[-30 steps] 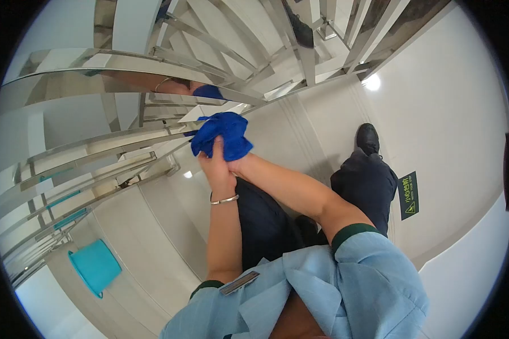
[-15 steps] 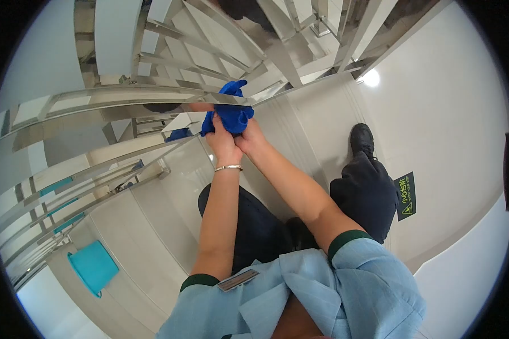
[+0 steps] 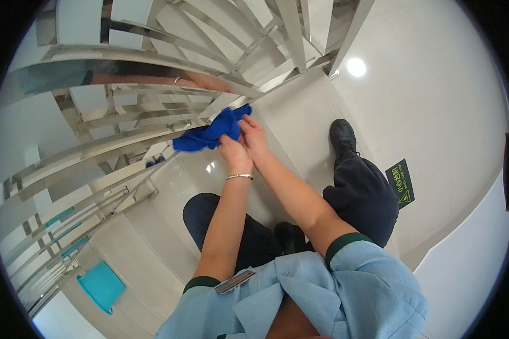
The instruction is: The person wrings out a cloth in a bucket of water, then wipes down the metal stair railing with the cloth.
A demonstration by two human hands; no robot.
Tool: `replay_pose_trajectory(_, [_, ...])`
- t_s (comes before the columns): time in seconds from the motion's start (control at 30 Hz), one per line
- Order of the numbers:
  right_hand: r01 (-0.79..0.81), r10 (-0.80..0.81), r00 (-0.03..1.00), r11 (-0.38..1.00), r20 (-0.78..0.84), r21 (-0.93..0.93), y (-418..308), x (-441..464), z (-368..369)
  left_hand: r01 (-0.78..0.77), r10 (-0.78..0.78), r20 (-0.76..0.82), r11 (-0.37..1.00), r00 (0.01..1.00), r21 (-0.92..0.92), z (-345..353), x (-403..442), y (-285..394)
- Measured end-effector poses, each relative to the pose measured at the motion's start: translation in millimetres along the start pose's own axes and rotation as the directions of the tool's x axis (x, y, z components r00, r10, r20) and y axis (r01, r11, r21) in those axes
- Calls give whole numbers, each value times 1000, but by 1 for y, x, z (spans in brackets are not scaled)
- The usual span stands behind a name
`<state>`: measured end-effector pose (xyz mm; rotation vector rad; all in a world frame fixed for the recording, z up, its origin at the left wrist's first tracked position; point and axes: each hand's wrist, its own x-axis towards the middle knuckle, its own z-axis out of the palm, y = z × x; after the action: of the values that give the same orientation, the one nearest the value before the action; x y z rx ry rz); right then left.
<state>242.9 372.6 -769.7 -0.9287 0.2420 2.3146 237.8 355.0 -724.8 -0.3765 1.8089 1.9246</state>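
A blue cloth (image 3: 212, 131) lies bunched and partly spread along a shiny metal bar of the stair railing (image 3: 147, 138). My left hand (image 3: 235, 153), with a bracelet at its wrist, has its fingers closed on the lower side of the cloth. Close beside it, my right hand (image 3: 254, 137) pinches the cloth's right part near the end of the bar. The two hands touch or nearly touch. Some fingertips are hidden in the folds.
Polished railing bars fill the upper left and mirror an arm. Stair steps (image 3: 152, 226) run down to the left, where a turquoise bucket (image 3: 102, 287) stands. My black shoe (image 3: 343, 138) is on the floor near a dark warning sign (image 3: 400, 183).
Both hands have moved slightly lower with the cloth. It was wrapped around a higher bar and now stretches further left along a lower one. The view has shifted a little.
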Motion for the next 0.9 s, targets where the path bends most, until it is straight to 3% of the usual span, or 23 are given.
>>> replay_pose_trajectory(0.03, [7,-7,1000,1000,1,3,-11,6,-3,-11,10,72,1000,997,22,9,1,-9])
replay_pose_trajectory(0.1, [150,-149,989,988,-24,31,-42,28,-17,-124,28,252,920,967,372,34,-5,-18])
replay_pose_trajectory(0.13, [165,-174,982,978,66,124,-57,39,-24,-81,-76,336,899,939,429,52,-14,-16])
replay_pose_trajectory(0.17, [173,-208,966,961,153,215,-74,54,-35,-93,-139,369,834,919,544,68,-17,-16])
replay_pose_trajectory(0.2, [77,-127,986,926,111,369,-86,74,-50,-180,-178,421,709,889,681,79,-4,-31])
replay_pose_trajectory(0.23, [86,-138,984,922,111,378,-93,87,-65,-277,-223,462,557,859,783,87,8,-45])
replay_pose_trajectory(0.27, [55,-174,918,946,356,321,-99,97,-79,-285,-225,469,552,854,784,99,-4,-42])
replay_pose_trajectory(0.3, [42,-188,793,966,579,256,-106,104,-87,-531,-77,632,471,771,705,116,-25,-33])
replay_pose_trajectory(0.33, [49,-200,791,963,578,266,-116,107,-85,-738,48,775,350,630,577,125,-37,-27])
replay_pose_trajectory(0.37, [89,-205,845,965,494,247,-128,108,-73,-746,51,782,343,622,571,126,-36,-30])
replay_pose_trajectory(0.43, [150,-207,927,969,312,197,-150,112,-46,-802,-63,864,341,500,490,124,-31,-30])
replay_pose_trajectory(0.47, [172,-206,955,971,215,168,-158,119,-37,-860,-12,921,353,390,369,118,-29,-22])
replay_pose_trajectory(0.5, [190,-207,971,972,118,138,-169,128,-27,-866,-9,922,340,388,367,108,-29,-13])
replay_pose_trajectory(0.53, [405,-391,913,904,116,-134,-174,178,-62,-819,-89,902,389,423,422,94,-31,-4])
replay_pose_trajectory(0.57, [566,-550,819,726,164,-390,-182,227,-104,-764,-171,874,430,454,481,77,-35,5])
replay_pose_trajectory(0.6, [479,-494,866,863,-72,-158,-208,228,-101,-705,-233,837,454,496,545,61,-38,16])
replay_pose_trajectory(0.63, [398,-357,893,911,-274,110,-230,231,-95,-642,-291,795,473,533,603,45,-38,27])
replay_pose_trajectory(0.7, [425,-392,890,898,-233,112,-239,246,-104,-578,-254,767,531,588,619,9,-36,38])
replay_pose_trajectory(0.73, [505,-451,792,863,-412,28,-232,217,-78,-571,-255,763,534,594,623,-8,-38,43])
replay_pose_trajectory(0.77, [505,-453,794,863,-406,24,-224,221,-81,-515,-276,723,546,633,660,-20,-38,48])
replay_pose_trajectory(0.83, [323,-300,943,931,-146,173,-201,226,-90,-448,-294,677,566,675,692,-35,-34,55])
replay_pose_trajectory(0.9, [178,-195,978,963,68,203,-166,203,-85,-313,-317,626,656,712,687,-40,-34,53])
